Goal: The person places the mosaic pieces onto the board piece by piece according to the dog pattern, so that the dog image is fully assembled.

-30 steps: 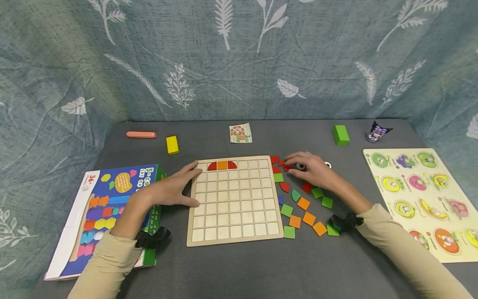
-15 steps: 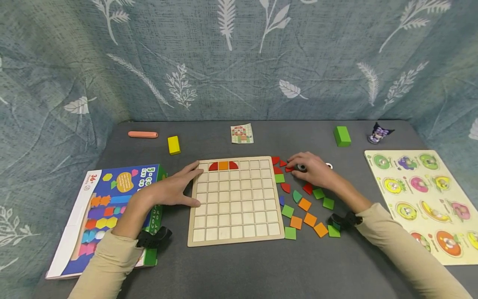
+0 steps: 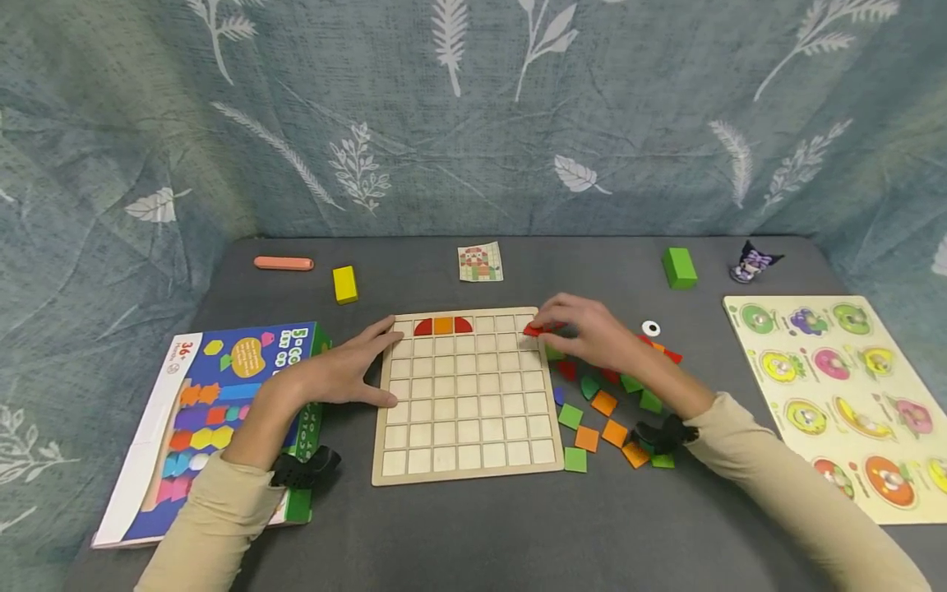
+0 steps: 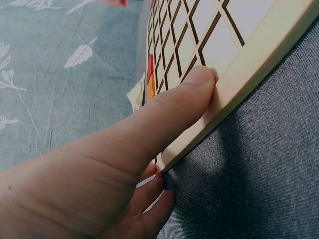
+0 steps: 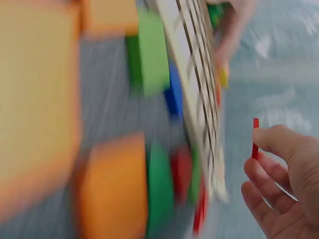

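My right hand (image 3: 584, 329) pinches a thin red tile (image 5: 255, 139) between thumb and fingers, over the board's far right corner in the head view. The tile's full shape is partly hidden. My left hand (image 3: 342, 366) rests along the left edge of the wooden grid board (image 3: 464, 479), thumb (image 4: 199, 77) on the rim and the other fingers spread at the far left corner. In the board's far row lie an orange square tile (image 3: 443, 326) and two red quarter-round tiles, one on each side of it.
Loose green, orange, red and blue tiles (image 3: 587, 439) lie right of the board. A small pattern card (image 3: 480, 262) is behind it. A toy box (image 3: 244, 362) stands left, a fruit puzzle board (image 3: 821, 386) right. Yellow (image 3: 344, 284) and green blocks (image 3: 679, 268) lie farther back.
My right hand has moved left from the loose tiles to the board's far right corner, carrying a red tile. A white ring-like piece it partly covered now shows. The left hand stays put.
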The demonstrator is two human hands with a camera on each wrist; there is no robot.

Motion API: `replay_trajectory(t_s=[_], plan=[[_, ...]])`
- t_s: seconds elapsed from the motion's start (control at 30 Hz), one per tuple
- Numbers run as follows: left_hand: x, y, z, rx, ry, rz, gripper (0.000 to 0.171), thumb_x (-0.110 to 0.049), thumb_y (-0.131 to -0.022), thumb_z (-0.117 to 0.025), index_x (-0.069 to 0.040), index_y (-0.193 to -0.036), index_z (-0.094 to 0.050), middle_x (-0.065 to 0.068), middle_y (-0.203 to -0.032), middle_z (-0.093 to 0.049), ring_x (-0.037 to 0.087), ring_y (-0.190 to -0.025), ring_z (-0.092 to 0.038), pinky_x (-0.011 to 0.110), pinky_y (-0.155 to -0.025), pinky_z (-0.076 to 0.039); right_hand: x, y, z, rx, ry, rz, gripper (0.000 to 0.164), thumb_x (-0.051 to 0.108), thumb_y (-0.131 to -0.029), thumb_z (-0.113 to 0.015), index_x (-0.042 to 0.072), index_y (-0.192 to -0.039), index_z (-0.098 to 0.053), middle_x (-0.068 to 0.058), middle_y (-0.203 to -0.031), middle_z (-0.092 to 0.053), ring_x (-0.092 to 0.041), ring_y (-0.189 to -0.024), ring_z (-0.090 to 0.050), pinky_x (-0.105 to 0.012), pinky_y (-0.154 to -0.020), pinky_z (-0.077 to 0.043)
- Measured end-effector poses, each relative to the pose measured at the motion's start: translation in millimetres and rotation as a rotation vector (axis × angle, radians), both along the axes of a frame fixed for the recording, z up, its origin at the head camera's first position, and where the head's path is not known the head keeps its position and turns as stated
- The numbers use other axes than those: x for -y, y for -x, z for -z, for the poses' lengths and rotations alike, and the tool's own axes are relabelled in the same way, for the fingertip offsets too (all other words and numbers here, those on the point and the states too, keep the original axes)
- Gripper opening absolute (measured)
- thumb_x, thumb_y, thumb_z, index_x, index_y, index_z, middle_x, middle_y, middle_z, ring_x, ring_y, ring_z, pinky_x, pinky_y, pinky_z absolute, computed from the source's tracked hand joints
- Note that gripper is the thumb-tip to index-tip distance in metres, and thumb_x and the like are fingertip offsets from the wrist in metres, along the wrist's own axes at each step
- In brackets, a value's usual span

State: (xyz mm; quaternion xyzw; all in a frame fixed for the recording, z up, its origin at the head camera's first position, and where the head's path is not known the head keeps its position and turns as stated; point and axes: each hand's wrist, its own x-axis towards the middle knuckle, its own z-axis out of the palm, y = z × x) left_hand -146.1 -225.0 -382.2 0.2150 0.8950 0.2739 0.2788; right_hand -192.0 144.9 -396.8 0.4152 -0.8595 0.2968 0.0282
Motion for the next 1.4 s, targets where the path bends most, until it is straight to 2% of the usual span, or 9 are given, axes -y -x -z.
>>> replay_trajectory(t_s=[0.07,0.23,0.33,0.47,0.8,1.2,1.4], plan=[[0,0.6,0.5,0.0,0.004,0.001,0.095,-0.038,-0.086,-0.073,-0.003,-0.155,-0.017,0.019,-0.163,0.006,0.046,-0.148,-0.008,0.063,-0.113,-0.024,23,-2.6,0.3,0.024,-0.014,-0.073,0.017,0.011,-0.086,-0.072,0.008,-0.103,-0.073,-0.007,-0.106,-0.068,-0.019,-0.09,-0.064,-0.033,-0.073,-0.054],[-1,1.6,1.4,0.003,0.025,-0.006,0.099,-0.04,-0.086,-0.072,0.0,-0.155,-0.013,0.02,-0.163,0.006,0.045,-0.149,-0.007,0.063,-0.113,-0.023,88,-6.0,1.5,0.028,-0.136,-0.203,0.015,0.018,-0.091,-0.068,0.01,-0.103,-0.073,-0.003,-0.104,-0.067,-0.013,-0.091,-0.063,-0.025,-0.079,-0.052],[-2,2.2,1.3,0.013,0.035,-0.01,0.101,-0.041,-0.086,-0.072,0.0,-0.155,-0.01,0.02,-0.163,0.008,0.045,-0.149,-0.004,0.062,-0.114,-0.022,119,-4.1,3.6,-0.018,-0.193,-0.231,0.015,0.02,-0.093,-0.066,0.01,-0.103,-0.072,-0.002,-0.103,-0.066,-0.012,-0.091,-0.062,-0.022,-0.08,-0.052],[-3,3.1,0.8,0.019,0.024,-0.005,0.103,-0.041,-0.087,-0.071,0.002,-0.155,-0.006,0.021,-0.163,0.009,0.045,-0.149,-0.002,0.062,-0.115,-0.021,143,-0.1,6.8,-0.067,-0.23,-0.212,0.014,0.02,-0.093,-0.067,0.012,-0.102,-0.073,-0.001,-0.103,-0.066,-0.011,-0.09,-0.063,-0.021,-0.078,-0.052],[0,3.2,-2.5,0.014,0.023,-0.002,0.102,-0.04,-0.088,-0.071,0.004,-0.154,-0.006,0.022,-0.163,0.009,0.045,-0.149,-0.002,0.062,-0.114,-0.022,166,4.5,8.8,-0.085,-0.279,-0.163,0.015,0.021,-0.093,-0.067,0.013,-0.103,-0.074,-0.001,-0.108,-0.068,-0.016,-0.096,-0.061,-0.023,-0.079,-0.052],[1,2.5,-1.5,0.016,0.031,-0.002,0.103,-0.041,-0.088,-0.07,0.003,-0.154,-0.006,0.021,-0.163,0.009,0.045,-0.149,-0.003,0.062,-0.114,-0.022,172,0.8,7.5,-0.099,-0.329,-0.142,0.016,0.018,-0.095,-0.062,0.014,-0.101,-0.076,-0.005,-0.111,-0.067,-0.019,-0.099,-0.061,-0.026,-0.08,-0.053],[2,1.0,-0.4,0.017,0.032,-0.007,0.102,-0.04,-0.087,-0.071,0.004,-0.154,-0.007,0.021,-0.163,0.008,0.045,-0.149,-0.003,0.062,-0.114,-0.022,168,-2.0,7.5,-0.136,-0.305,-0.207,0.015,0.016,-0.095,-0.063,0.012,-0.099,-0.076,-0.005,-0.111,-0.067,-0.019,-0.1,-0.06,-0.025,-0.085,-0.051]])
